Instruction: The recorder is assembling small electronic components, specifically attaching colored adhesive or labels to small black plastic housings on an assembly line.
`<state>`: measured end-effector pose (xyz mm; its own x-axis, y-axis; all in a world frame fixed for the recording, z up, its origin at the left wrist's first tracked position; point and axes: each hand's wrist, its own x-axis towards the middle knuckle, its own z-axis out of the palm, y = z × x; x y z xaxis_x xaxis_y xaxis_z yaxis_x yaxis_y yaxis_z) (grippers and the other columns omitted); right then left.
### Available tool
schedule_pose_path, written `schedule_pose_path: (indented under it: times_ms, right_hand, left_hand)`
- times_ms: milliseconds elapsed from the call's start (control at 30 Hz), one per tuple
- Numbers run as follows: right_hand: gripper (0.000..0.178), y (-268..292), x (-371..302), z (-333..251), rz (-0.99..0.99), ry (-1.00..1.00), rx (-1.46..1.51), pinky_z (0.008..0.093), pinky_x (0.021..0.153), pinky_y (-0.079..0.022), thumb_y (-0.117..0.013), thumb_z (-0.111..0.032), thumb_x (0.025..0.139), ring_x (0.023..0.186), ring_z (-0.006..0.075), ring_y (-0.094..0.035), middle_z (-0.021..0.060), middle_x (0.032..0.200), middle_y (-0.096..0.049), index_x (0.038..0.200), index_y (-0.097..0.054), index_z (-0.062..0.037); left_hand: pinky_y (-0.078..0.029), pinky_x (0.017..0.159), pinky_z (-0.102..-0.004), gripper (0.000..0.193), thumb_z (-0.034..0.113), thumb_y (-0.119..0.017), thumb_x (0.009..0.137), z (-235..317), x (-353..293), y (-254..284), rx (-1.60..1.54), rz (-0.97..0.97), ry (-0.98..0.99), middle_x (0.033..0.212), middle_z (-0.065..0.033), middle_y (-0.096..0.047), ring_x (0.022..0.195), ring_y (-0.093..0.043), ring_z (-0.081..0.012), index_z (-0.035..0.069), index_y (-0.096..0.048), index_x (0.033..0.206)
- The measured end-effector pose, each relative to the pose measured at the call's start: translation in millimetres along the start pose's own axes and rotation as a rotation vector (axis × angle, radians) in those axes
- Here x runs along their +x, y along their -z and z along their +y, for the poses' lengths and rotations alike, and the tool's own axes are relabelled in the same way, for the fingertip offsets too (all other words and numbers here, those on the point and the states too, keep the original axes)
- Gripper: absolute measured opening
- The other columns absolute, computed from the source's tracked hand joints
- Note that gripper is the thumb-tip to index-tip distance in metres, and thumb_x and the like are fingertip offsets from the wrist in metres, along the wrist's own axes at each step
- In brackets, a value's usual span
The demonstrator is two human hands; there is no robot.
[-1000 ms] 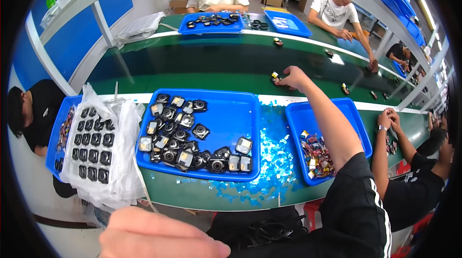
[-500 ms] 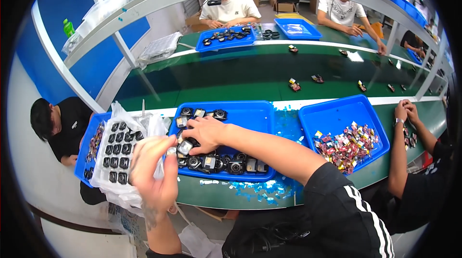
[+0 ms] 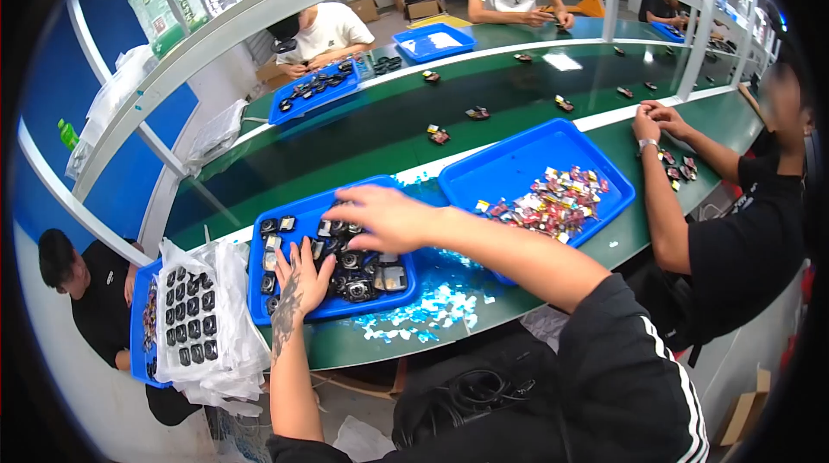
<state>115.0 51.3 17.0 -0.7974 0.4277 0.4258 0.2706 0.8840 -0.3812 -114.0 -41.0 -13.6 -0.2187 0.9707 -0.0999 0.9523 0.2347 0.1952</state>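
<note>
My left hand point(image 3: 302, 280) lies with fingers spread on small black camera-like units point(image 3: 357, 288) in a blue tray point(image 3: 304, 204). No unit shows in its grasp. Just to the right, my right hand point(image 3: 380, 219) is held over the same units, its fingers stretched out and apart. Its palm side is hidden, and it covers part of the pile. Some units turn a round lens-like face up; others show pale or silvery flat parts.
On the left, a white compartment tray point(image 3: 164, 338) holds rows of black pieces. A second blue tray point(image 3: 509, 165) carries a heap of small reddish parts point(image 3: 553, 199). Blue film scraps point(image 3: 427, 312) litter the green bench. Beyond runs a green conveyor point(image 3: 363, 148). A co-worker's hands point(image 3: 656, 120) are at right.
The view has swung right. My left hand has come from beside the white tray down onto the units. My right hand's fingers, bent among the units before, are now straighter above them.
</note>
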Motion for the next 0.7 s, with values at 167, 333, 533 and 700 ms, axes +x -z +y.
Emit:
schedule_pose_path:
  times_ms: [167,333,533,700]
  right_hand:
    - [0.071,127,-136,20,-0.149,-0.404,-0.147,0.0428,0.103,-0.042,-0.072,-0.052,0.079,0.123,0.0376,-0.049,0.0244,0.131,-0.051,0.132,-0.054,-0.0094]
    - [0.072,165,-238,54,-0.298,-1.194,-0.398,0.0465,0.096,-0.045,-0.066,-0.057,0.081,0.113,0.0424,-0.054,0.0285,0.122,-0.056,0.131,-0.051,-0.0077]
    - [0.062,150,-241,45,-0.139,-1.005,-0.223,0.0454,0.094,-0.046,-0.065,-0.041,0.086,0.108,0.0444,-0.055,0.0285,0.118,-0.054,0.136,-0.048,-0.0083]
    - [0.075,126,-177,28,-0.207,-0.841,-0.111,0.0411,0.091,-0.047,-0.079,-0.042,0.073,0.103,0.0387,-0.057,0.0243,0.113,-0.054,0.132,-0.050,-0.0044]
  left_hand:
    - [-0.003,0.114,-0.0603,0.083,0.061,-0.037,0.093,22,14,-11,-0.114,0.015,0.008,0.156,-0.0237,-0.018,0.147,-0.009,-0.0348,0.005,-0.019,0.151]
    - [-0.021,0.113,-0.0500,0.059,0.042,-0.050,0.096,23,5,-14,-0.599,0.216,-0.231,0.146,-0.0211,-0.038,0.139,-0.029,-0.0344,0.005,-0.040,0.141]
    - [-0.035,0.106,-0.0471,0.049,0.037,-0.058,0.091,-12,40,6,-0.113,0.615,-0.149,0.134,-0.0230,-0.049,0.129,-0.042,-0.0383,0.007,-0.052,0.129]
    - [-0.009,0.113,-0.0598,0.072,0.060,-0.040,0.093,-29,53,2,0.106,0.208,0.142,0.153,-0.0309,-0.018,0.145,-0.009,-0.0414,0.011,-0.037,0.145]
